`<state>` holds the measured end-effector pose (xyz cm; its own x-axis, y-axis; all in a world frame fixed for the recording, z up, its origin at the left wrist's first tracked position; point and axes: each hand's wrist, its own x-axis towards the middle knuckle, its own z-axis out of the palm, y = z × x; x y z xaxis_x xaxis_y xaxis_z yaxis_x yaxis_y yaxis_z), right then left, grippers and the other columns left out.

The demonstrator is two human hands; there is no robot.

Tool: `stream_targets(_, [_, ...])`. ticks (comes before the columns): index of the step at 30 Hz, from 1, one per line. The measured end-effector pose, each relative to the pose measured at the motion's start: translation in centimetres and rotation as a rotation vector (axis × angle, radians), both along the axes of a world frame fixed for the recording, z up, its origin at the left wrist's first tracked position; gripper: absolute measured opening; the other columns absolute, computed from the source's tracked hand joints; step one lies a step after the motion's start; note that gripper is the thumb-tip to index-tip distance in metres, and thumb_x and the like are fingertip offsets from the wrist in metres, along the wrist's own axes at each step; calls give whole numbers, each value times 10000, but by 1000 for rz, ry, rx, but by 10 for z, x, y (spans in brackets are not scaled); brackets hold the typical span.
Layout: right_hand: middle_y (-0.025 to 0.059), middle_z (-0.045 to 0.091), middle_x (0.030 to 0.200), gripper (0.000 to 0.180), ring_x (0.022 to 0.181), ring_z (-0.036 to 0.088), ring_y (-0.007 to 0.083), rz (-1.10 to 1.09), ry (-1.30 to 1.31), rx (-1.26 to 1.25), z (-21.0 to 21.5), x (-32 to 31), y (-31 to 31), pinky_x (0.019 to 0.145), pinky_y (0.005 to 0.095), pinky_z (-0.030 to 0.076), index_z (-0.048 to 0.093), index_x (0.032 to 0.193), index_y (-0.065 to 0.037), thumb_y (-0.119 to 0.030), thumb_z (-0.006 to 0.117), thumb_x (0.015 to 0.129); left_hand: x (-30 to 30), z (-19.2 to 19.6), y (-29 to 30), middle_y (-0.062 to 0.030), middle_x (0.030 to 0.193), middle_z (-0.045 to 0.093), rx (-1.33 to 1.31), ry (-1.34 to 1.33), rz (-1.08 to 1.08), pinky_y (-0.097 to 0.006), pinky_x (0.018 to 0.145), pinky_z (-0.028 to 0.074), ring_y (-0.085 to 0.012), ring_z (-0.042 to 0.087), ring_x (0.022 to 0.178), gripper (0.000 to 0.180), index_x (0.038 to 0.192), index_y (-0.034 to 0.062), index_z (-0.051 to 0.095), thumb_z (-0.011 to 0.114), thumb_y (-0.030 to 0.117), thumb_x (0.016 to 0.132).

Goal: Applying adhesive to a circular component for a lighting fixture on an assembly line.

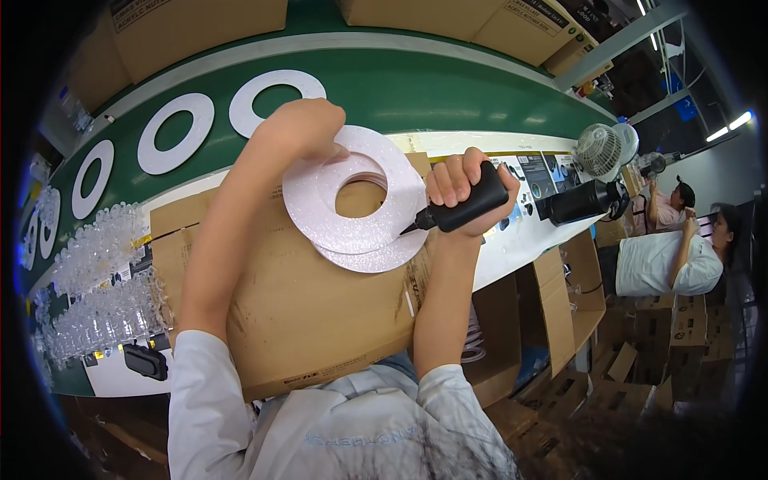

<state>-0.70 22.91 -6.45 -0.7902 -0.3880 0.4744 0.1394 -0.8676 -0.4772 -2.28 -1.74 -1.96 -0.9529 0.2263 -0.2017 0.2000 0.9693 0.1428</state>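
My left hand [298,128] is closed on the upper edge of a white foam ring [320,212], holding it over a second ring [384,256] on a flat sheet of brown cardboard [320,312]. My right hand [464,188] grips a black tool [464,208] with a pointed tip. The tip touches the right rim of the top ring.
Several more white rings [172,132] lie in a row on the green conveyor [448,92]. Clear plastic parts [100,272] fill the left. A black handle [146,362] lies at lower left. A fan [600,150], open cartons [560,312] and two people [680,256] are to the right.
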Motion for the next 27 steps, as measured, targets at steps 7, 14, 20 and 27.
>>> stream_targets(7, [50,461,550,371,471,442,178,-82,-25,88,1,3,-7,476,317,396,447,704,-83,-410,394,870,0,2,0,-209,970,694,-2,-5,4,-420,811,528,-349,671,907,436,1005,-9,676,733,374,803])
stream_targets(14, [49,480,556,363,487,461,180,-72,-7,106,1,3,-5,491,318,407,459,697,-89,-409,405,860,-3,-1,0,-212,1000,692,-8,-14,6,-421,823,527,-351,671,927,448,1016,-9,675,737,382,805])
stream_targets(20, [45,471,548,354,480,455,176,-85,-11,143,3,5,-6,482,316,400,451,684,-93,-402,412,854,1,5,4,-218,1009,691,-22,-41,25,-418,835,528,-352,671,940,460,1037,-10,675,734,384,808])
stream_targets(27, [42,468,565,363,490,446,175,-25,-14,103,-2,1,-10,492,317,397,456,713,-91,-411,397,874,-3,-1,0,-213,999,691,-21,-39,15,-422,831,527,-355,670,929,448,1024,-1,683,739,382,798])
